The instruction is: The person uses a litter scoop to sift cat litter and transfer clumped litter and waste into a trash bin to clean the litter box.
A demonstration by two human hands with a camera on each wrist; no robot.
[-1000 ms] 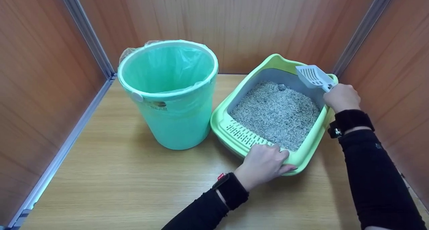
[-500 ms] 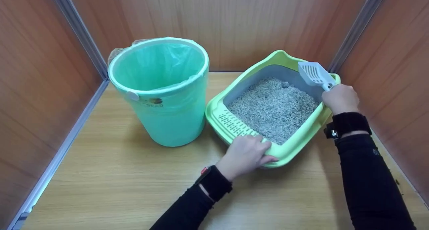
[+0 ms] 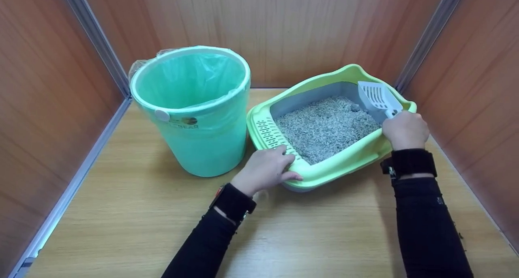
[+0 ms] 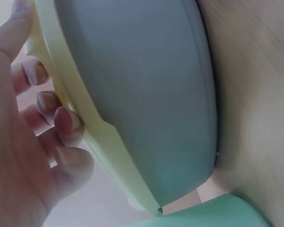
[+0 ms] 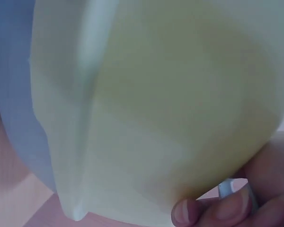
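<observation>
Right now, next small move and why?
Probably ease the right hand off the litter box, keeping the litter scoop: its fingers grip both, the scoop's slotted head is clear of the litter, and the left hand also grips the rim.

Scoop handle (image 3: 392,112) mostly hidden by right grip (image 3: 406,130), bin lettering (image 3: 187,126) blurred

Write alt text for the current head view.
A person's left hand grips a green litter box holding gray litter; the right hand, near the box's other end, holds a white scoop. A bag-lined bin stands to the left.
</observation>
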